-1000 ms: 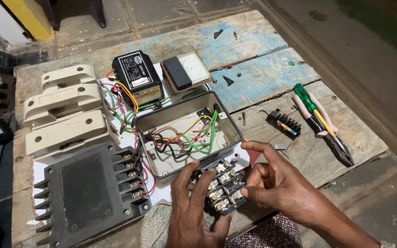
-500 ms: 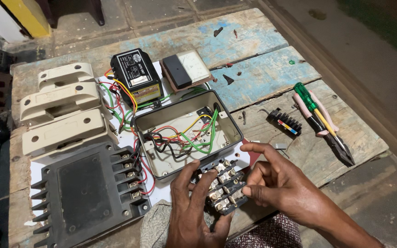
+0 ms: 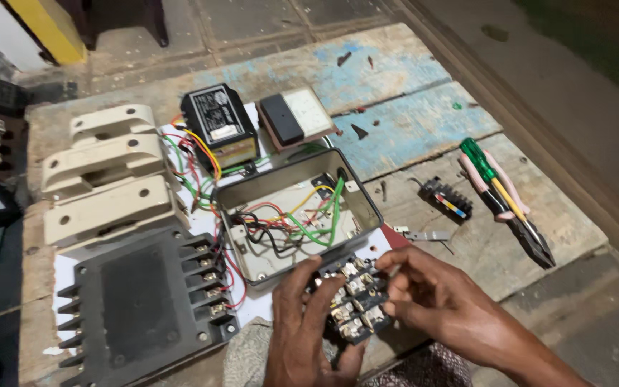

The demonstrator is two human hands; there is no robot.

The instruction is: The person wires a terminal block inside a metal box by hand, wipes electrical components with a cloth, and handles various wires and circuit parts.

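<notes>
1. Dim overall, with a heavy dark falloff toward the right edge and the top right corner.
2. Brightest on the pale cream covers [image 3: 109, 179] and the white sheet [image 3: 202, 222] at left centre.
3. Soft, flat light; only faint shadows beneath the pliers [image 3: 517, 215].
4. No harsh glare anywhere.
5. Slightly soft on the left hand [image 3: 309, 337] and right hand [image 3: 445, 308], a touch of motion blur.
6. Mild wide-angle bending along the plank edges.
</notes>
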